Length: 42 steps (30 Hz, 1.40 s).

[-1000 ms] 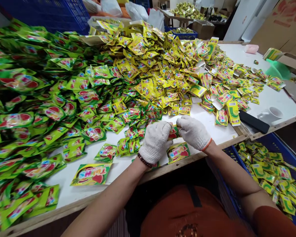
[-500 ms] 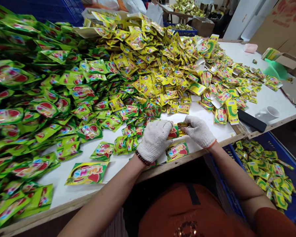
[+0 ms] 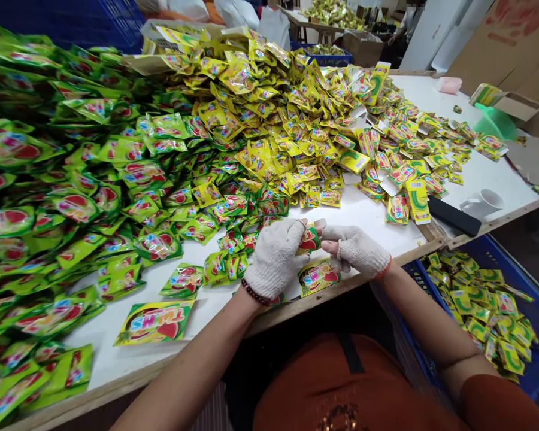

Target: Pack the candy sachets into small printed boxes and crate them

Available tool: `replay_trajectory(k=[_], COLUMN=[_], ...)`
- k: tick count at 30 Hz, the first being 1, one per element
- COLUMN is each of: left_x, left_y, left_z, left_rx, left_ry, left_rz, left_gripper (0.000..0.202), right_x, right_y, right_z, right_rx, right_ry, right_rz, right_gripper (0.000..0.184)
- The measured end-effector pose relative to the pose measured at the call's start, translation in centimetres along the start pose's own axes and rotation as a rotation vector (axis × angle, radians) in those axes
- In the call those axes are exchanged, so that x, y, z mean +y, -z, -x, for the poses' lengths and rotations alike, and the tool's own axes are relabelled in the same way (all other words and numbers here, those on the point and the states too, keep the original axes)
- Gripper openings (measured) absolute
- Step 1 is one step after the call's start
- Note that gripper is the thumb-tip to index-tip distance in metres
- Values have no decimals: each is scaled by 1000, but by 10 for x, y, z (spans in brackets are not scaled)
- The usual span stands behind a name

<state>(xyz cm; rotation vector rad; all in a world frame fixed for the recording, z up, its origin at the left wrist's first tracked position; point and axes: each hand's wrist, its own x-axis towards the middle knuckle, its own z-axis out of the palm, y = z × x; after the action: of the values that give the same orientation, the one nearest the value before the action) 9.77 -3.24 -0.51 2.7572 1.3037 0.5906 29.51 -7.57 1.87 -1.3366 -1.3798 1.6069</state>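
Note:
My left hand (image 3: 276, 254), in a white knitted glove with bare fingertips, is closed round a small green packet (image 3: 309, 238) with a watermelon print. The glove hides most of it. My right hand (image 3: 357, 248), gloved alike, has its thumb and fingertips at the packet's right end. Under the hands a flat yellow-green printed carton (image 3: 318, 276) lies at the table edge, partly covered by my left hand. A similar carton (image 3: 155, 322) lies further left. Small green packets (image 3: 224, 267) are next to my left hand.
Green packets (image 3: 76, 203) are heaped at left, yellow packets (image 3: 238, 78) behind. Filled small boxes (image 3: 397, 206), a black phone (image 3: 453, 215) and a white mug (image 3: 483, 202) lie at right. A blue crate (image 3: 536, 311) of yellow-green boxes stands below the wooden table edge (image 3: 312, 305).
The yellow packet at my right fingertips is no longer visible. My right hand has shifted slightly left, its fingers now stretched toward the green packet, which stays in my left hand.

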Motion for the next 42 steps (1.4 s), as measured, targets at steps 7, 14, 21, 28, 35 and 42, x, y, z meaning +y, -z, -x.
replay_trajectory(k=[7, 14, 21, 28, 35, 42], left_x=[12, 10, 1, 5, 24, 20], left_y=[-2, 2, 8, 19, 27, 26], left_z=[1, -1, -6, -1, 20, 27], left_rx=[-11, 15, -104, -131, -217, -150], left_ry=[-45, 117, 451, 349, 439, 556], left_rz=[127, 675, 993, 1027, 917, 1031], left_gripper=[56, 52, 61, 33, 35, 58], right_x=[0, 5, 12, 2, -22, -26], right_y=[3, 2, -5, 7, 50, 39], right_z=[8, 2, 2, 18, 18, 8], right_rx=[-80, 240, 312, -5, -65, 62], right_ry=[39, 64, 39, -77, -84, 188], right_rz=[-30, 17, -141, -69, 183, 189], right_gripper=[36, 26, 36, 39, 49, 46])
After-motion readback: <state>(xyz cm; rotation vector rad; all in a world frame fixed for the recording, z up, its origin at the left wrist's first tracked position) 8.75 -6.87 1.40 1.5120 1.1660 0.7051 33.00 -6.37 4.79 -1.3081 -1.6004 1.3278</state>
